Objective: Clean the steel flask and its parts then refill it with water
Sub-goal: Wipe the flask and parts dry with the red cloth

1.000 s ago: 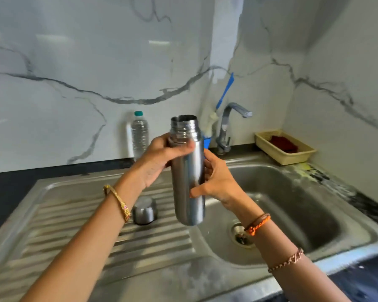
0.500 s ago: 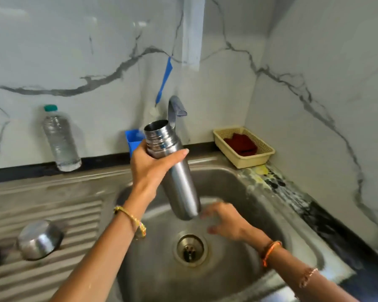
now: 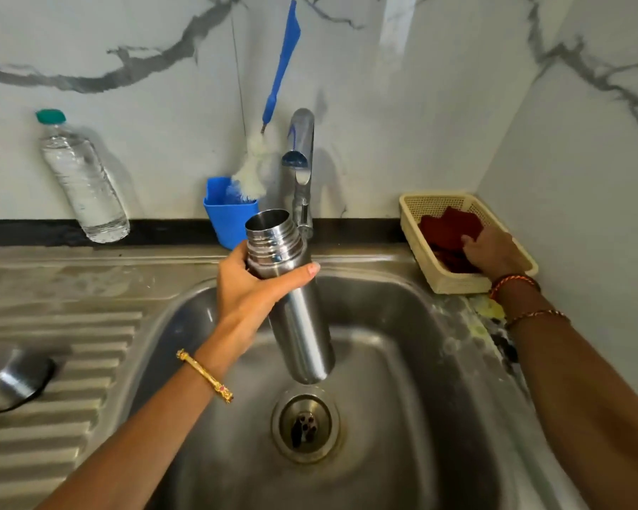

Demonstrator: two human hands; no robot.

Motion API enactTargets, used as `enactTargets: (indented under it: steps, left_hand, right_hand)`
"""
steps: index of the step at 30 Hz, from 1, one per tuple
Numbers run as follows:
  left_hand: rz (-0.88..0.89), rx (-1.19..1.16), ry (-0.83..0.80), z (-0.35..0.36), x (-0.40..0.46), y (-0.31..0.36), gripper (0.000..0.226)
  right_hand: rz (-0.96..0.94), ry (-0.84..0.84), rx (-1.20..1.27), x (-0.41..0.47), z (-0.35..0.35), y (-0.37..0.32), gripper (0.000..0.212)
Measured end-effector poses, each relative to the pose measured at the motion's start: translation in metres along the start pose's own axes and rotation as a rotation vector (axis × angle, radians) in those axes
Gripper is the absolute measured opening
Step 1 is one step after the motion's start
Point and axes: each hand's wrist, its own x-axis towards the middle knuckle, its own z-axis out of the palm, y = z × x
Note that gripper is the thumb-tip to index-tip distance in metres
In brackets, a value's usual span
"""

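My left hand (image 3: 249,290) grips the uncapped steel flask (image 3: 299,325) just below its threaded neck and holds it nearly upright over the sink basin (image 3: 402,380). The flask's mouth sits below the tap (image 3: 301,160), from which no water runs. My right hand (image 3: 490,248) reaches into the cream basket (image 3: 453,283) at the back right and lies on a dark red scrub pad (image 3: 446,228); its fingertips are hidden, so the grip is unclear. The flask's steel cap (image 3: 10,379) lies on the ribbed drainboard (image 3: 52,417) at the far left.
A blue holder (image 3: 227,222) with a blue-handled bottle brush (image 3: 273,104) stands behind the flask by the tap. A plastic water bottle (image 3: 83,182) leans against the marble wall at the back left. The drain (image 3: 304,425) lies under the flask. A side wall closes in the right.
My right hand left the flask's base, dipped over the basin, then moved right into the basket. My left hand kept the flask and carried it over the basin, under the tap.
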Motion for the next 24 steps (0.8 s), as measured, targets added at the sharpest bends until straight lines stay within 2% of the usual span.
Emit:
enactTargets:
  steps: [3, 5, 8, 13, 17, 19, 21, 23, 24]
  left_hand:
    - [0.018, 0.068, -0.027, 0.003, 0.005, -0.004, 0.047]
    - [0.02, 0.088, -0.022, 0.003, 0.005, -0.009, 0.05]
    - [0.02, 0.089, -0.009, 0.0, 0.003, -0.014, 0.05]
    - [0.044, 0.023, -0.007, -0.008, -0.004, -0.012, 0.051]
    - [0.079, -0.058, 0.01, -0.02, -0.011, 0.002, 0.052]
    - [0.101, -0.07, 0.012, -0.028, -0.015, 0.011, 0.05]
    - [0.127, -0.07, 0.003, -0.037, -0.022, 0.02, 0.05]
    - [0.154, -0.082, 0.003, -0.049, -0.03, 0.03, 0.049]
    - [0.158, -0.09, 0.007, -0.056, -0.035, 0.034, 0.047]
  right_hand:
    - [-0.024, 0.025, -0.066, 0.019, 0.01, 0.0, 0.044]
    - [-0.023, 0.059, -0.089, 0.027, 0.014, 0.0, 0.038]
    - [0.102, 0.079, 0.052, 0.034, 0.012, -0.002, 0.038]
    - [0.307, 0.13, 0.636, 0.04, 0.008, 0.002, 0.04]
    - [0.353, 0.242, 0.983, 0.022, -0.023, -0.013, 0.027]
    - [0.419, 0.128, 1.388, 0.007, -0.05, -0.023, 0.022]
    - [0.422, 0.002, 1.734, -0.023, -0.078, -0.028, 0.031]
    - [0.368, -0.097, 1.914, -0.06, -0.092, -0.031, 0.047]
    - [0.332, -0.148, 1.955, -0.081, -0.095, -0.033, 0.061]
